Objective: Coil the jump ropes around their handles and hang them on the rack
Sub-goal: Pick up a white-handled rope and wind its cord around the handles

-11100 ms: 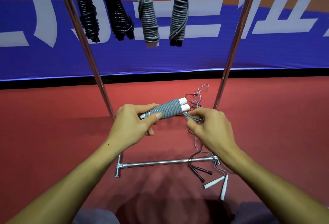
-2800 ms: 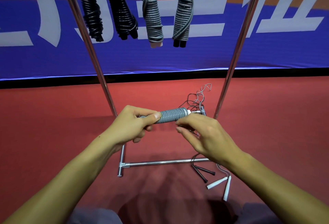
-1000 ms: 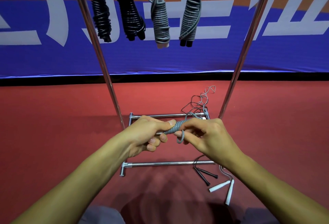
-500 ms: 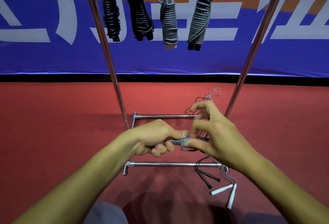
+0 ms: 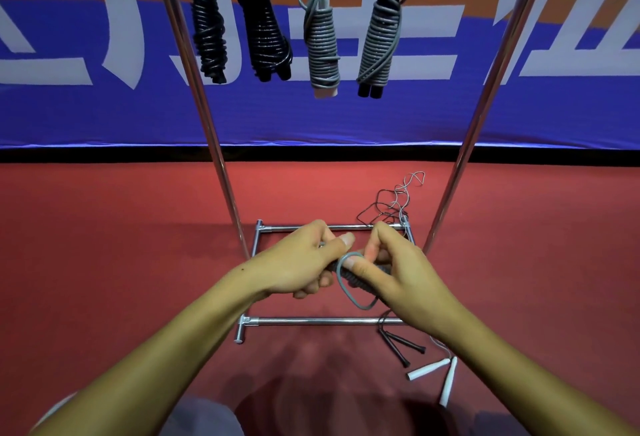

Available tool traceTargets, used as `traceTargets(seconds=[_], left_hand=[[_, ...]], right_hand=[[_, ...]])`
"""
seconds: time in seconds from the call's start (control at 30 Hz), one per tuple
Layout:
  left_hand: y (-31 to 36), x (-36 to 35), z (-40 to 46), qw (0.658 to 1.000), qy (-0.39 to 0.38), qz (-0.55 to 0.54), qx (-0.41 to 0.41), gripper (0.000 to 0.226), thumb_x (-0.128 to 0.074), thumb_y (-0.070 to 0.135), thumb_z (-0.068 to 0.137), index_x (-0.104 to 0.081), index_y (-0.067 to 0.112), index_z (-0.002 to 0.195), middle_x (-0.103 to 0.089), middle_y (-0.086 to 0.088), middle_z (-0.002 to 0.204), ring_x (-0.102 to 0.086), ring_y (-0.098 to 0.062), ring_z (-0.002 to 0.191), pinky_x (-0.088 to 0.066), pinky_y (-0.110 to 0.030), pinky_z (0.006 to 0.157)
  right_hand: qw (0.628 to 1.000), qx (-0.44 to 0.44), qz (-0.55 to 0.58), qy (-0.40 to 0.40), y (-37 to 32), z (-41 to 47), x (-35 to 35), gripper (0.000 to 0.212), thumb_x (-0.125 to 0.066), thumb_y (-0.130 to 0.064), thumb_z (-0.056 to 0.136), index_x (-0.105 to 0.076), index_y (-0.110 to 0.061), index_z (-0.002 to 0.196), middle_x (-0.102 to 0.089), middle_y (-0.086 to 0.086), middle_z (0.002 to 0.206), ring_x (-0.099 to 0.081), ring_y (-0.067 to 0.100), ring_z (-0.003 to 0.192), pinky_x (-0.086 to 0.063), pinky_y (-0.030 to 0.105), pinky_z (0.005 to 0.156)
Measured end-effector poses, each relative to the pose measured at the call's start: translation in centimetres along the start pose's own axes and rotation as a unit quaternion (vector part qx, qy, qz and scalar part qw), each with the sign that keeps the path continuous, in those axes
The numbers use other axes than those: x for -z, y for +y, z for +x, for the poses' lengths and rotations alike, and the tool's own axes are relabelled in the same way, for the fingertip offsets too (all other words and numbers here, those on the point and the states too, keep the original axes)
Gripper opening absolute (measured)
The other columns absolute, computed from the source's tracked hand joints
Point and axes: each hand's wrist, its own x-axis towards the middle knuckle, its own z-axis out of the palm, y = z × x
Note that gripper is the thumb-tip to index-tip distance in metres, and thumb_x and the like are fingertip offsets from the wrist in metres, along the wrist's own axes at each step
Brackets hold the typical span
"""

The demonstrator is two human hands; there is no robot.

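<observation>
Hanging done: four coiled ropes [image 5: 320, 37] on the rack [image 5: 207, 117].
In hand: left hand [image 5: 298, 262] and right hand [image 5: 398, 273] both clasp the grey coiled rope [image 5: 349, 274], forming its loop.
Left: black rope [image 5: 401, 349] and white rope [image 5: 446, 376] loose on floor.

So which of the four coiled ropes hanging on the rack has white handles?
The grey coiled rope, third from left: white handle ends show; the other grey bundle has black ones.
</observation>
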Motion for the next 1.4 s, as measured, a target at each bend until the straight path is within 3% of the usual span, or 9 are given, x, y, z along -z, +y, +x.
traceTargets(seconds=[0.13,0.2,0.3,0.6,0.77,0.9,1.0,1.2,1.4], left_hand=[[0.2,-0.5,0.0,0.997,0.039,-0.003,-0.073,0.049,-0.044,0.062,0.104,-0.042,0.014,0.097,-0.071,-0.005,0.067,-0.055,-0.022,0.051,-0.049,-0.038,0.054],[0.2,-0.5,-0.3,0.995,0.028,-0.011,-0.091,0.052,-0.057,0.062,0.099,-0.044,0.012,0.102,-0.073,-0.007,0.074,-0.057,-0.023,0.055,-0.049,-0.039,0.055],[-0.5,-0.3,-0.5,0.993,0.012,0.025,-0.113,0.040,-0.078,0.035,0.096,-0.045,0.014,0.106,-0.069,-0.006,0.072,-0.054,-0.022,0.055,-0.045,-0.036,0.051],[-0.8,0.0,0.5,0.992,0.016,-0.047,-0.118,0.032,-0.055,0.037,0.109,-0.049,0.005,0.108,-0.071,-0.017,0.068,-0.053,-0.026,0.042,-0.048,-0.031,0.044],[-0.7,-0.6,0.7,0.989,0.064,-0.085,-0.101,0.040,-0.052,0.042,0.109,-0.051,0.002,0.107,-0.070,-0.017,0.064,-0.053,-0.026,0.041,-0.050,-0.032,0.045],[-0.6,-1.2,0.5,0.989,0.100,-0.052,-0.092,0.038,-0.050,0.045,0.110,-0.054,0.007,0.105,-0.063,-0.016,0.054,-0.057,-0.029,0.045,-0.052,-0.036,0.050],[-0.4,-1.4,0.6,0.988,0.112,-0.058,-0.088,0.039,-0.048,0.045,0.111,-0.053,0.007,0.103,-0.066,-0.016,0.058,-0.057,-0.028,0.045,-0.052,-0.039,0.052],[-0.8,-2.0,0.6,0.988,0.127,-0.053,-0.074,0.038,-0.045,0.049,0.111,-0.051,0.013,0.104,-0.072,-0.012,0.067,-0.068,-0.045,0.056,-0.059,-0.058,0.057],[-0.3,-2.9,0.7,0.981,0.116,-0.127,-0.084,0.043,-0.050,0.044,0.110,-0.051,0.001,0.109,-0.070,-0.023,0.065,-0.068,-0.036,0.052,-0.061,-0.052,0.056]], right_hand=[[0.994,-0.023,0.093,0.054,-0.2,0.4,0.0,0.034,-0.075,-0.021,0.095,-0.046,-0.010,0.081,-0.057,-0.002,0.055,-0.050,0.002,0.048,-0.037,0.018,0.051],[0.991,-0.038,0.121,0.051,-0.1,0.6,0.2,0.038,-0.076,-0.025,0.095,-0.045,-0.009,0.081,-0.059,0.014,0.055,-0.048,0.014,0.047,-0.035,0.025,0.048],[0.981,-0.077,0.173,0.039,0.1,0.7,0.5,0.040,-0.077,-0.033,0.093,-0.048,-0.009,0.082,-0.066,0.031,0.068,-0.061,0.027,0.055,-0.043,0.032,0.050],[0.950,-0.104,0.292,-0.035,-0.7,0.7,1.1,0.030,-0.062,-0.017,0.100,-0.048,0.005,0.116,-0.073,0.026,0.081,-0.070,0.031,0.065,-0.057,0.036,0.058],[0.991,-0.019,0.133,0.019,-0.5,-0.3,0.0,0.017,-0.066,-0.023,0.101,-0.054,-0.020,0.113,-0.077,0.006,0.091,-0.074,0.022,0.077,-0.058,0.058,0.071],[0.997,0.025,-0.050,0.052,-0.2,-0.3,0.0,0.055,-0.087,-0.049,0.078,-0.051,-0.034,0.117,-0.074,-0.018,0.104,-0.072,0.008,0.098,-0.057,0.044,0.083],[0.990,0.054,-0.119,0.053,0.1,-0.2,0.1,0.052,-0.076,-0.059,0.085,-0.049,-0.035,0.123,-0.071,-0.021,0.112,-0.069,0.002,0.107,-0.057,0.041,0.085],[0.927,0.137,-0.338,0.086,-0.4,-0.1,-0.6,0.041,-0.048,-0.057,0.098,-0.047,-0.028,0.126,-0.073,-0.011,0.088,-0.069,0.017,0.072,-0.040,0.033,0.053],[0.921,0.128,-0.344,0.131,0.2,0.0,-1.8,0.033,-0.039,-0.047,0.097,-0.046,-0.023,0.118,-0.068,-0.006,0.078,-0.066,0.023,0.064,-0.036,0.032,0.051]])
